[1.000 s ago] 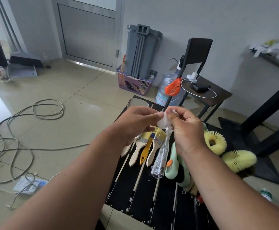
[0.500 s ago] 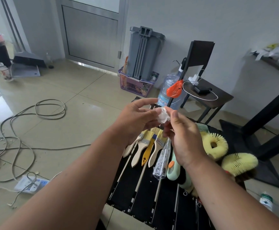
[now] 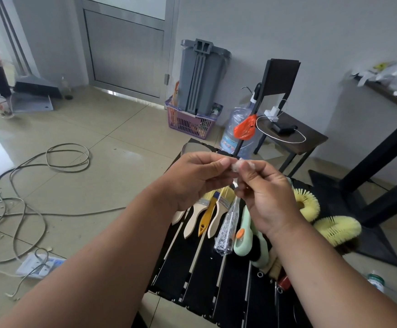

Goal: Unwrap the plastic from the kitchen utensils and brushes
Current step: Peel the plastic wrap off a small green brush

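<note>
A slim utensil in clear plastic wrap [image 3: 226, 230] hangs down over the black slatted table [image 3: 192, 275]. My right hand [image 3: 267, 197] holds it near its top. My left hand [image 3: 192, 178] pinches a crumpled wad of the plastic [image 3: 237, 165] at the top end, right against the right hand's fingertips. Below the hands lie several wooden-handled paintbrushes [image 3: 212, 209], one with a yellow handle. Mint-green utensils [image 3: 246, 235] lie to the right of the wrapped one, and two yellow round brushes [image 3: 307, 204] sit further right.
Cables [image 3: 27, 190] and a power strip [image 3: 40, 265] lie on the tiled floor at left. Beyond the table stand a grey bin [image 3: 202, 76] in a purple basket, a water jug [image 3: 236, 131], and a black chair [image 3: 287, 129]. A dark table leg [image 3: 381, 150] rises at right.
Both hands have risen slightly and come closer together, with the plastic wad bunched between the fingertips. The wrapped utensil still hangs below the right hand.
</note>
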